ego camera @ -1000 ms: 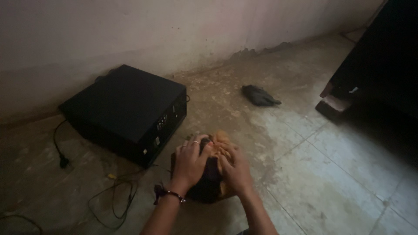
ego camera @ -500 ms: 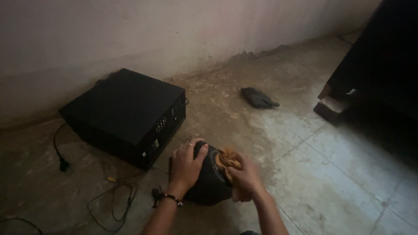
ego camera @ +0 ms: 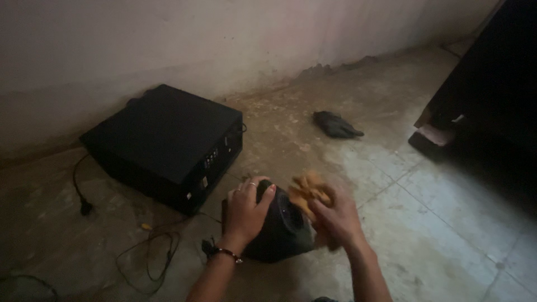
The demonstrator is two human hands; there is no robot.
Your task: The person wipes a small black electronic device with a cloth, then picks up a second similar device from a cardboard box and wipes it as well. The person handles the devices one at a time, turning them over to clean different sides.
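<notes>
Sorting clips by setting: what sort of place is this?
Probably a bare, dim indoor room: worn tiled floor, stained plaster wall, a black electronics box with a loose power cord on the ground.

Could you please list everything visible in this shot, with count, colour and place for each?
Rounded black speaker-like device: one, black, on the floor in the foreground, between the hands.
Crumpled orange cloth: one, orange-tan, in the right hand, at the device's right side.
Flat black electronics box: one, black, by the wall at left.
Black power cable with plug: one, black, left of the box; more dark wires loop in front of it.
Small dark rag: one, black, on the floor farther back.
Dark furniture: one, black, at the right edge.
Left hand: on top of the device; ring, wrist bracelet.
Right hand: gripping the cloth.
</notes>
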